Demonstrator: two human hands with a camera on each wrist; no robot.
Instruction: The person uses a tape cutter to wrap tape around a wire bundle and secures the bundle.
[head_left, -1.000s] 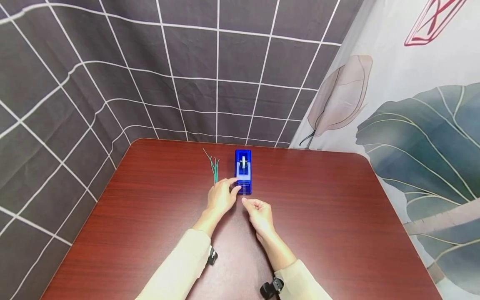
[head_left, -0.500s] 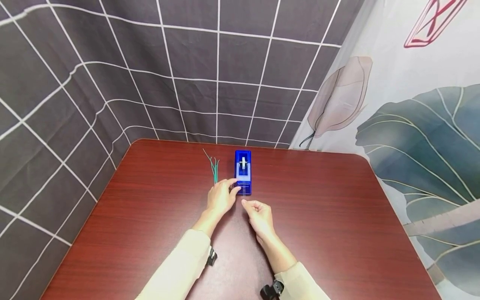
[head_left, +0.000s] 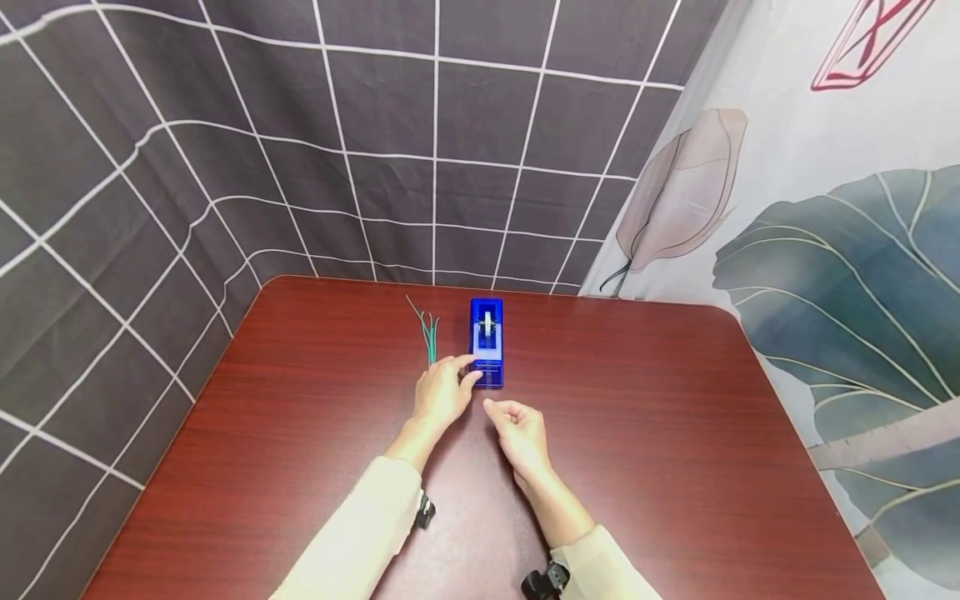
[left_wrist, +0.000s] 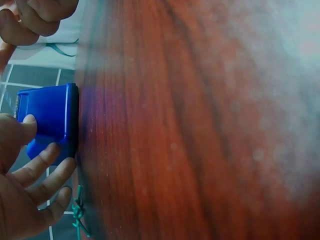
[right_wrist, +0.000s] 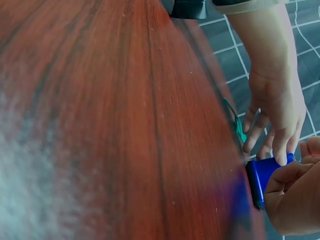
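Note:
A blue tape dispenser (head_left: pixel 488 353) with a small roll of tape (head_left: pixel 487 323) stands near the table's far edge. My left hand (head_left: pixel 441 392) holds its near left end, thumb on the front and fingers along the side, as the left wrist view shows. Just in front of the dispenser, my right hand (head_left: pixel 519 429) has its thumb and index finger pinched together, the other fingers curled. A faint clear strip of tape (left_wrist: pixel 8 97) shows between that hand and the dispenser in the left wrist view. The fingertips hide its end.
Thin green knotted strands (head_left: pixel 430 337) lie just left of the dispenser, partly hidden by my left hand. The reddish-brown table (head_left: pixel 637 450) has rounded far corners. A dark checked curtain (head_left: pixel 390 108) hangs behind it, and a leaf-print curtain (head_left: pixel 787 208) at the right.

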